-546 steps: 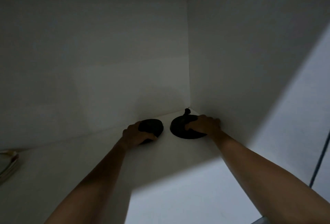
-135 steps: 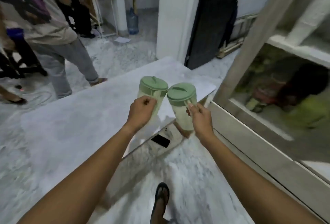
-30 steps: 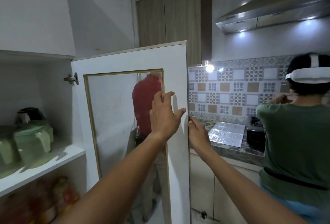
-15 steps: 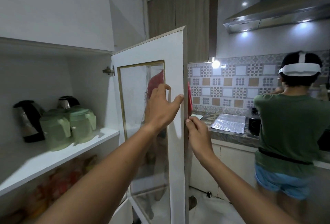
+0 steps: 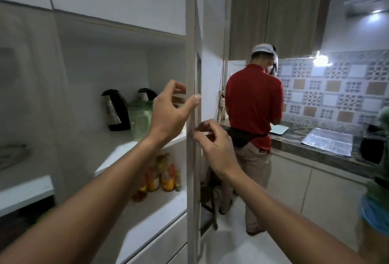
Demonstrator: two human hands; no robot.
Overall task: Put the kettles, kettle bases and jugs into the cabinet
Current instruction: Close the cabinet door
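Observation:
Two steel-and-black kettles [image 5: 115,109] [image 5: 145,94] stand at the back of the white cabinet shelf [image 5: 117,154]. In front of them is a pale green jug [image 5: 140,121]; my left forearm hides what is beside it. The cabinet door [image 5: 192,57] is seen edge-on. My left hand [image 5: 171,114] rests on the door's inner side, thumb on its front edge, fingers spread. My right hand [image 5: 212,143] touches the door's edge from the outer side with its fingertips.
Several bottles with orange contents [image 5: 160,177] stand on the lower shelf. A person in a red shirt [image 5: 252,108] stands at the kitchen counter [image 5: 328,143] to the right. Another person's sleeve [image 5: 376,196] shows at the far right edge.
The door has swung further toward the cabinet and now shows edge-on. Both hands have stayed on its edge. My view has turned left, bringing the shelf closer.

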